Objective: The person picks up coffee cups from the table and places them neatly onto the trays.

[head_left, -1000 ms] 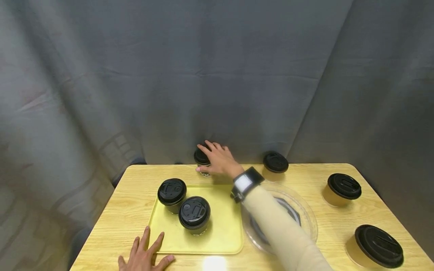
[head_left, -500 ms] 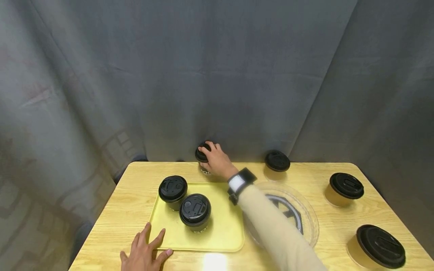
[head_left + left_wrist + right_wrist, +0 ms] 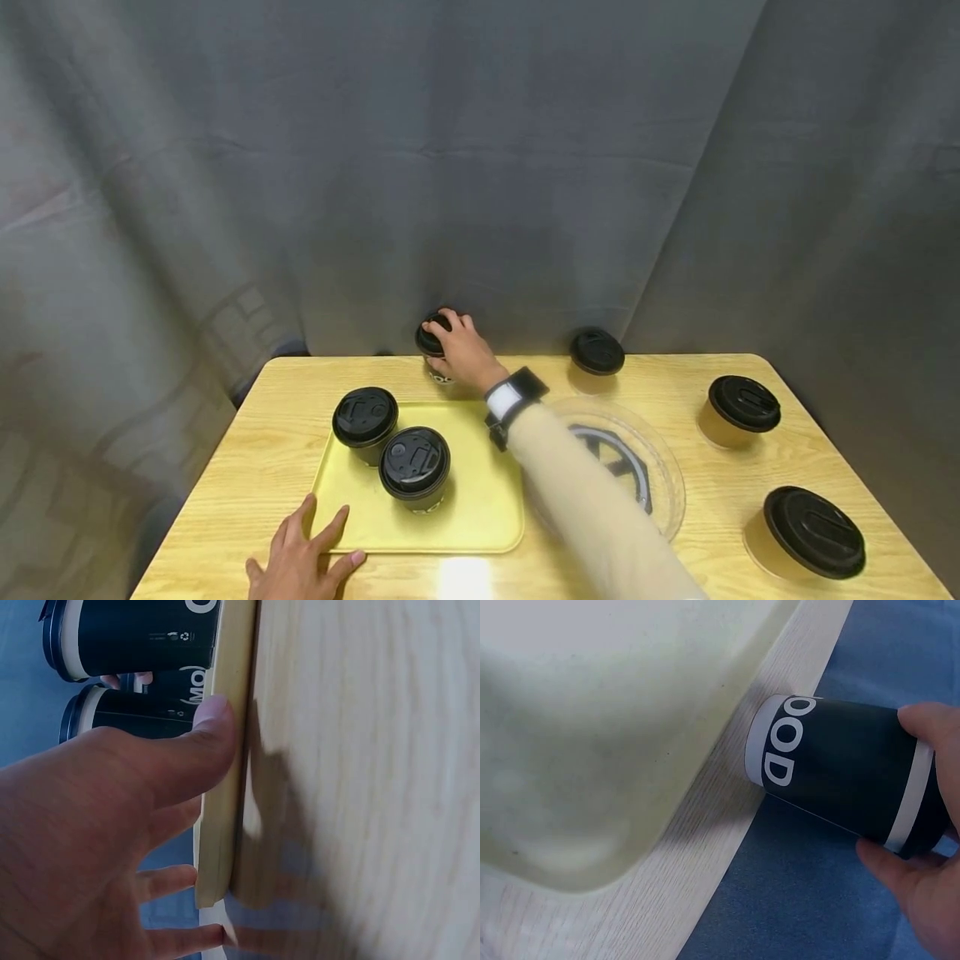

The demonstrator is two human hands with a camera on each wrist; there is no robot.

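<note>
My right hand (image 3: 459, 352) grips a dark paper cup (image 3: 432, 340) with a black lid at the table's far edge, fingers curled over the lid. In the right wrist view the same cup (image 3: 840, 772) shows white lettering, and fingers (image 3: 930, 727) wrap its upper part. A yellow tray (image 3: 480, 508) holds two dark lidded cups (image 3: 365, 417) (image 3: 415, 463). My left hand (image 3: 300, 558) lies flat on the table, its thumb touching the tray's near left corner. The left wrist view shows that thumb (image 3: 187, 750) pressed on the tray rim (image 3: 221, 787).
A clear round plastic dish (image 3: 660, 483) sits right of the tray. Three tan cups with black lids (image 3: 596, 354) (image 3: 742, 407) (image 3: 813, 525) stand along the right side of the wooden table (image 3: 240, 467). Grey curtain hangs close behind the far edge.
My right hand went from hovering spread over the far cup to closing its fingers round the lid. The left hand stayed by the tray corner.
</note>
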